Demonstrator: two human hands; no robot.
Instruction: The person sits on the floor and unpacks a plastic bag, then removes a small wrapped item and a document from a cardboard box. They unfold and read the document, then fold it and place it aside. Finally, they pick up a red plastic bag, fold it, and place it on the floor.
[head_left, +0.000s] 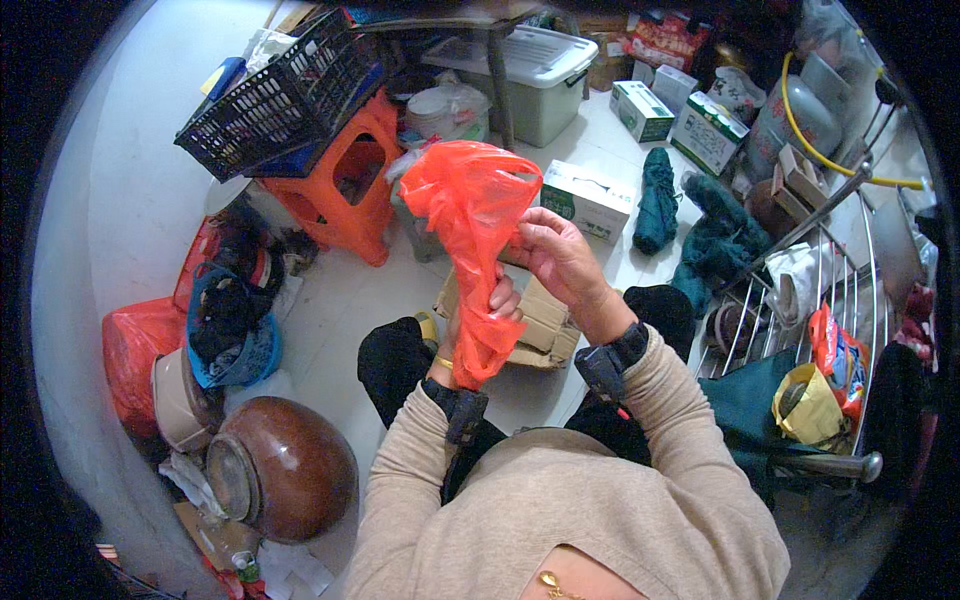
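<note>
A thin red plastic bag (474, 191) rises in front of me, bunched at its middle and puffed out at the top. Around that gathered middle my left hand (505, 297) is closed, with loose plastic hanging down over the wrist. At the bag's right edge, the thumb and fingers of my right hand (553, 244) pinch the plastic. What the bag holds, if anything, cannot be made out. Beneath my hands, between my knees, a brown cardboard box (544, 319) stands on the floor, partly hidden by the bag and arms.
An orange plastic stool (337, 202) bears a black plastic crate (289, 94) at upper left. To my left lies a brown glazed jar (304, 469). A white carton (589, 199) and a rolled green net (656, 202) are ahead. On the right stands a metal rack (814, 300).
</note>
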